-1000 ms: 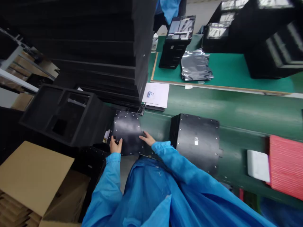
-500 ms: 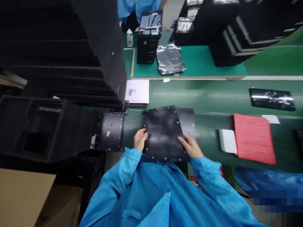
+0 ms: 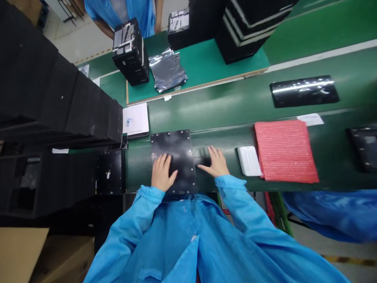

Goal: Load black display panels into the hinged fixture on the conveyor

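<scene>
A square black plate [image 3: 173,161] with small rivets round its edge lies flat on the green workbench surface [image 3: 232,133]. My left hand [image 3: 161,172] rests palm down on this plate, near its lower left, with the fingers spread. My right hand [image 3: 215,162] lies open on the dark green surface just right of the plate, its fingertips close to the plate's right edge. A dark sheen shows between that hand and the plate. I cannot tell whether it is another plate.
A second riveted black panel [image 3: 109,173] stands left of the bench end, beside a tall black foam stack [image 3: 59,90]. Along the bench lie a white pad [image 3: 249,161], red ribbed foam [image 3: 285,151] and a glossy black sheet [image 3: 304,91]. A co-worker [image 3: 119,11] stands beyond.
The view has swung, tilting the bench. The plate now lies squared under my left hand, and my right hand has moved off it to the right, no longer gripping its edge.
</scene>
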Tool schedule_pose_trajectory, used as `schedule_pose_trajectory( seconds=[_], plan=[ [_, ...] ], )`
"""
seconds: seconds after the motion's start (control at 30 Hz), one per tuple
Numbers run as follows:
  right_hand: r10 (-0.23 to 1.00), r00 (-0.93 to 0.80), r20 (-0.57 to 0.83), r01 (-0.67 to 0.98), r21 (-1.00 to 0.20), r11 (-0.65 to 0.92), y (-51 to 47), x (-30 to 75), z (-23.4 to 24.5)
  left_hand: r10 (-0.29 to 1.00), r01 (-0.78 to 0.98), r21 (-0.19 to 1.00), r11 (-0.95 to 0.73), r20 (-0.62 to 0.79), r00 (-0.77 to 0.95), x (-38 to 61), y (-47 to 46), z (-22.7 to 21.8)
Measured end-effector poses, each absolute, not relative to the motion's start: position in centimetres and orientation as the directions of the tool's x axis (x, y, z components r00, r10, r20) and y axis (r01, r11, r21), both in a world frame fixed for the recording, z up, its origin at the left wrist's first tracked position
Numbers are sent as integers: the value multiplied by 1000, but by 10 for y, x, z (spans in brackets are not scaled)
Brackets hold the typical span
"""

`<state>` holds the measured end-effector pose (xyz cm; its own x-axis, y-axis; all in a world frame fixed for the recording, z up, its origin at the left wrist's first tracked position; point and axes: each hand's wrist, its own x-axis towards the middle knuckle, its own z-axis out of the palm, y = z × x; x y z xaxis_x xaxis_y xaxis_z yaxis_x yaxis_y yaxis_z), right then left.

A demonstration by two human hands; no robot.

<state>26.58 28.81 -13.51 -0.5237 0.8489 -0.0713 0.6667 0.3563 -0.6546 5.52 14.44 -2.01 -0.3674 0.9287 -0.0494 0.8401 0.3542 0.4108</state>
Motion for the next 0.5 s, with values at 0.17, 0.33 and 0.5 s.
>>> schedule_pose_trajectory(
  seconds=[0.17,0.33,0.5],
  plan=[
    [838,-540,-80,739,-522,426,314,277,-162,935,927,166,337,-178,-308,101,162,-19],
    [762,-647,-28,679,-475,560,293,284,-158,934,930,114,349,-117,-336,108,161,-35],
    [706,-705,-71,659,-435,614,264,297,-175,931,922,135,363,-94,-353,107,160,-35]
  ],
)
